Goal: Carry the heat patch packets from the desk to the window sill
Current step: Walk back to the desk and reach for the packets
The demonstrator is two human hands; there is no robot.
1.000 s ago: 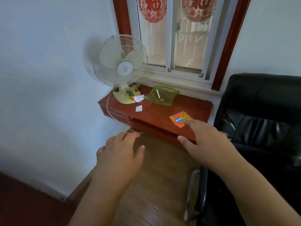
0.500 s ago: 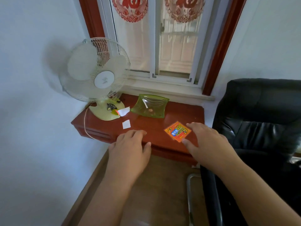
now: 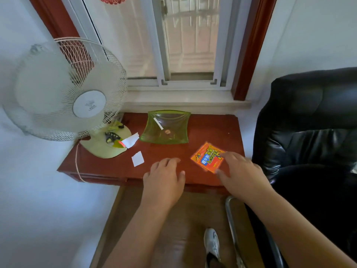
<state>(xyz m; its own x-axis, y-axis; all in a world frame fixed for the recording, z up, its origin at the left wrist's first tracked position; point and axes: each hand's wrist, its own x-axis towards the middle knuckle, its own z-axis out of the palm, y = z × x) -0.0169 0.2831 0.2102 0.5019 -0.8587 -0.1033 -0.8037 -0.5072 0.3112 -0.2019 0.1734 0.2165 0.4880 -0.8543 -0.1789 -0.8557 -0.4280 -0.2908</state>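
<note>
We see the right hand point(image 3: 239, 175), fingers spread, touching the orange heat patch packet point(image 3: 207, 157) on the desk point(image 3: 212, 128); left hand point(image 3: 164, 180) relaxed, empty. Green glass dish point(image 3: 165, 127) fronts the window sill point(image 3: 183, 98); fan point(image 3: 63, 93) left.

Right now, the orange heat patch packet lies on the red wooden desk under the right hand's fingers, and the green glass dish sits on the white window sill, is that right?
Not quite. The head view shows the green glass dish on the red wooden desk, just below the white window sill, not on it. The rest holds: the orange heat patch packet lies on the desk with the right hand reaching its edge.
</note>
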